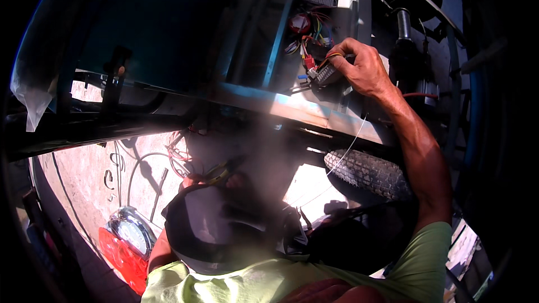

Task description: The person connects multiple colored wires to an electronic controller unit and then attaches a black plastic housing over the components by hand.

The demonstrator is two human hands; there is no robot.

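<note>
Right hand [359, 64] pinched on thin red-yellow wires [335, 54], just beyond the teal frame rail [275, 101], near a red plug connector [310, 62] and finned grey box [325, 73]. Main risk: tugging on wire instead of housing could loosen a terminal; the crowded multicolour wire bundle [321, 23] could snag or cause a mix-up. Left hand [192, 180] low, partly hidden, looks closed on yellow-handled pliers [218, 173]; a careless swing might nick the loose reddish cables [176, 155] beside it.
</note>
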